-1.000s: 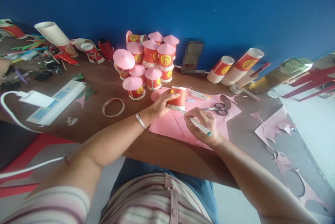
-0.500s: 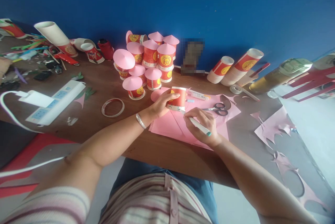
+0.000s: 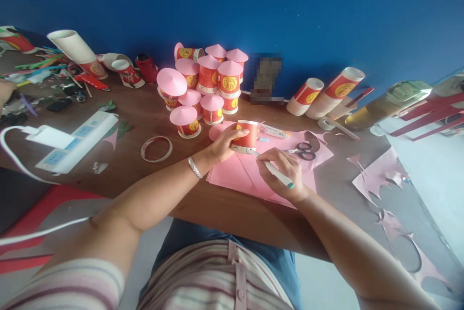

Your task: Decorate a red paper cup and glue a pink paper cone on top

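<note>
My left hand [image 3: 225,145] is closed round a red paper cup [image 3: 247,131] with a white band at its lower end, held over pink paper sheets [image 3: 232,175]. Thin dark marks show on that white band. In my right hand [image 3: 284,170] is a white marker pen [image 3: 278,175] with a green end, its tip close to the band; whether it touches, I cannot tell. Scissors [image 3: 304,151] with dark handles lie on the pink paper just beyond my right hand. Behind them is a glue stick [image 3: 273,131].
Several red cups with pink paper cone tops [image 3: 212,102] stand at the back. A paper ring [image 3: 156,149] and a power strip [image 3: 78,141] lie to the left. Stacked paper cups [image 3: 335,91], a tape roll [image 3: 326,123], a bottle [image 3: 389,102] and pink offcuts [image 3: 380,175] are on the right.
My right hand has shifted slightly right with the marker pen, its tip moving along the white band. My left hand and the paper cup stay in place.
</note>
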Available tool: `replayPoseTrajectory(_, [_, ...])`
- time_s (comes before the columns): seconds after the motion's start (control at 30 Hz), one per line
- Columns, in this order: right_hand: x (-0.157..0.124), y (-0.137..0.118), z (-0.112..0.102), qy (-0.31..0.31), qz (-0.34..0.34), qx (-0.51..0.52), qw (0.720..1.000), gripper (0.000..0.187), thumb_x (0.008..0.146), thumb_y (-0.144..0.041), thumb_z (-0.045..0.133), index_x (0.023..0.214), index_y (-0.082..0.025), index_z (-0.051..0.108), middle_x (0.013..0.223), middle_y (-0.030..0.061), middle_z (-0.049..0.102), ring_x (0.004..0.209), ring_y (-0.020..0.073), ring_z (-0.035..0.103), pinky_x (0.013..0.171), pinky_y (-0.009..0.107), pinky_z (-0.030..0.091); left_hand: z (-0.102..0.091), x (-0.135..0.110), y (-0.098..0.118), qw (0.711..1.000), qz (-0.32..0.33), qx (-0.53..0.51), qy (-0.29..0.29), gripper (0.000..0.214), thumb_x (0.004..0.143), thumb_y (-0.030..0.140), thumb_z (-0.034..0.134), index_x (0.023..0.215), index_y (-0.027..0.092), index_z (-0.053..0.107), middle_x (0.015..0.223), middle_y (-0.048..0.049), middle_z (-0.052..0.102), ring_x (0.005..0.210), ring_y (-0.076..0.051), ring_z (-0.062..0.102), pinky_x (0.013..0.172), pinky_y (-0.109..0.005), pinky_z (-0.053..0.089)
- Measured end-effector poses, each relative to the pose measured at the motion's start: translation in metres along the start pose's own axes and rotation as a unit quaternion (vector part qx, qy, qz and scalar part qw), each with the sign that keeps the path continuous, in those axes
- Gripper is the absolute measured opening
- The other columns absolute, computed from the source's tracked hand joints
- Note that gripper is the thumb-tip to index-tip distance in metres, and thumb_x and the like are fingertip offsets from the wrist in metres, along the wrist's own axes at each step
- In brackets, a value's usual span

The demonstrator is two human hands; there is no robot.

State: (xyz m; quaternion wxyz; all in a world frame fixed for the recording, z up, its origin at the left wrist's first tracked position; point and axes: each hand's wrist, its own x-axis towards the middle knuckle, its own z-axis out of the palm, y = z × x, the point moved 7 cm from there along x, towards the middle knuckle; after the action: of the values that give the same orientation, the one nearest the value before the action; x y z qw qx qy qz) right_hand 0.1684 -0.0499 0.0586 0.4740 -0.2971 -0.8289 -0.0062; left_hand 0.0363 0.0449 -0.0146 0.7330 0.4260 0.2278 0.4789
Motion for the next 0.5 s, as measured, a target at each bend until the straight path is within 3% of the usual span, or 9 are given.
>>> replayPoseTrajectory(0.5, [-0.0006, 0.0031, -0.0014, 0.014, 0.008, -0.034, 0.999, 0.014, 0.091, -0.009, 0.058, 0.087, -0.023, 0.058, 0.069, -0.0033, 0.067, 0.057, 0.011, 0.062, 0.057, 0.024, 0.047, 0.0002, -0.0005, 0.0003, 1.0, -0.006, 0.001, 0.004, 0.036, 0.084, 0.037, 0.074, 0.113, 0.015, 0.077, 0.115, -0.0129, 0.079, 0.111, -0.032, 0.074, 0.088, -0.038, 0.059])
